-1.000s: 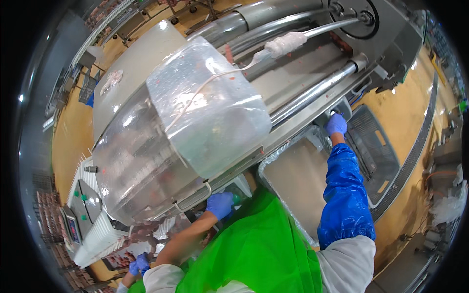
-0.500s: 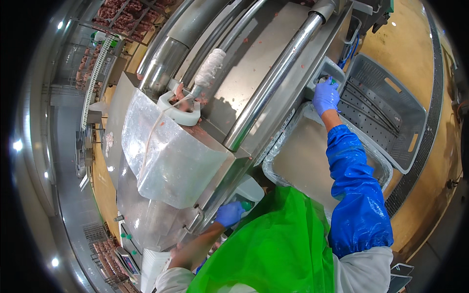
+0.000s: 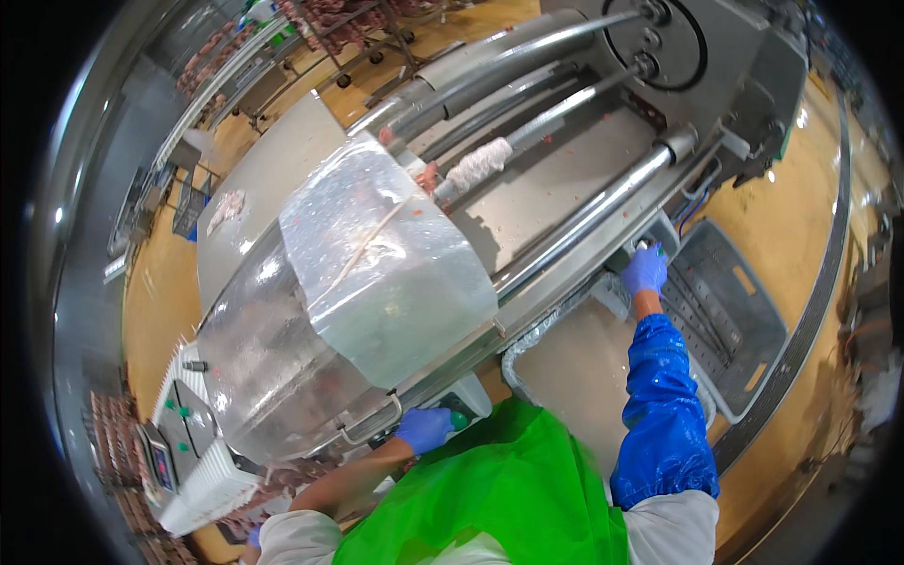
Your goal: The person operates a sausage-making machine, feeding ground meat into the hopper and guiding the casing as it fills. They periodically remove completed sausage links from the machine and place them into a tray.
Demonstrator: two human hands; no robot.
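Observation:
My left hand (image 3: 424, 431), in a blue glove, is closed at a green push button (image 3: 459, 421) on a pale control housing at the machine's near edge. Farther right, my gloved right hand (image 3: 645, 271) has its fingers bent over a second pale control housing (image 3: 663, 234), where a bit of green shows by the fingertips. A translucent plastic sheet (image 3: 391, 268) with a pale cord on it covers part of the steel machine (image 3: 282, 348). Beyond it, bunched whitish casing (image 3: 478, 166) sits on a metal tube, with pink meat (image 3: 427, 177) at its end.
Between my arms stands a plastic-lined tub (image 3: 565, 377). A grey perforated crate (image 3: 753, 315) holding rods lies at right. A white stack with a scale (image 3: 160, 459) stands at lower left. Racks of meat (image 3: 344, 24) stand behind; a black ring-shaped wheel (image 3: 702, 56) is at the machine's far end.
My view has shifted, bringing the machine's far end and the scale further into sight. The white ring around the tube's end is now hidden behind the sheet. Both hands stay at their housings.

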